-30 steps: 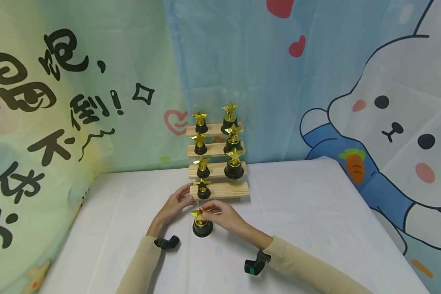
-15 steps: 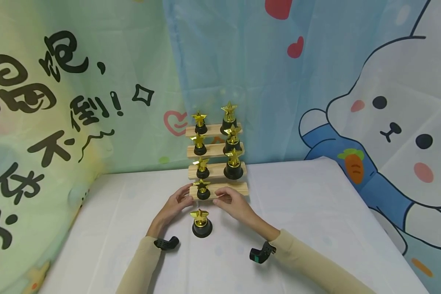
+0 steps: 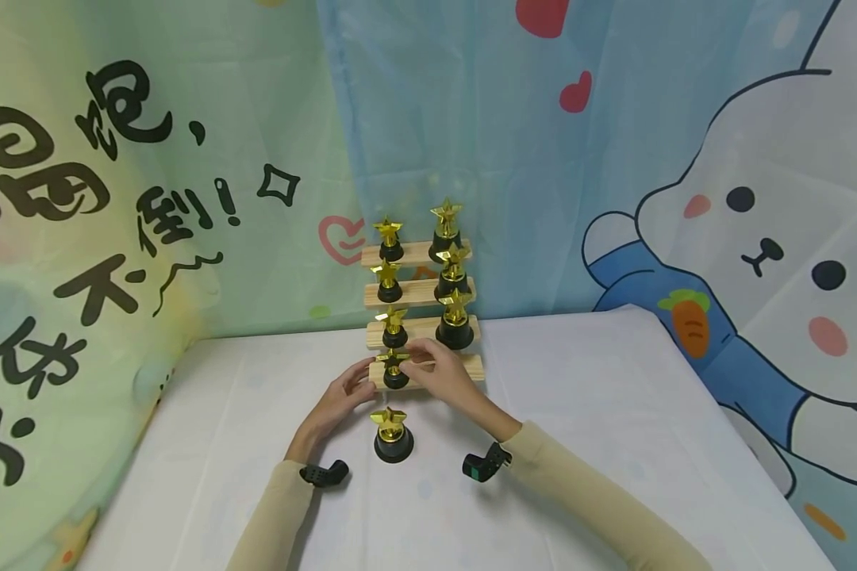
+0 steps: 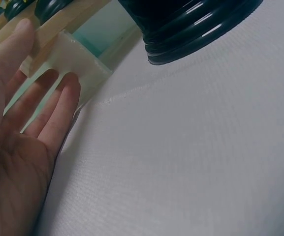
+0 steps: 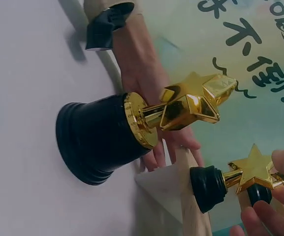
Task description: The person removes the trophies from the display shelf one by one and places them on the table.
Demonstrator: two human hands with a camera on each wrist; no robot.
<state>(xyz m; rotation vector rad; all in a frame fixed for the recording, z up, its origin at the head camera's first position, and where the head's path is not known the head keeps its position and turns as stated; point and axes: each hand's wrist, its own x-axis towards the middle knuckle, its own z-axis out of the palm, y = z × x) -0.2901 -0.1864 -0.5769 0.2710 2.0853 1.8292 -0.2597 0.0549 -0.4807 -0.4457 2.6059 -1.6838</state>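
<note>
A stepped wooden display stand (image 3: pixel 457 370) carries star trophies in two columns. My left hand (image 3: pixel 339 399) holds its lowest step at the left end; in the left wrist view the thumb (image 4: pixel 21 37) lies over the board, with fingers beneath. On that step stands a small gold star trophy (image 3: pixel 396 380) with a black base. My right hand (image 3: pixel 443 374) pinches its star from the right; the right wrist view has this small trophy (image 5: pixel 208 189) upright on the board, fingers around the star's tip. A larger star trophy (image 3: pixel 393 446) stands on the table before the stand.
Small trophies (image 3: pixel 394 337) line the left of the upper steps, larger ones (image 3: pixel 455 329) the right. A white cloth covers the table (image 3: pixel 578 412). Behind the stand hangs a printed curtain (image 3: pixel 528 198).
My right hand has left the larger trophy on the table and moved up to the small trophy on the lowest step. My left hand has stayed at the stand.
</note>
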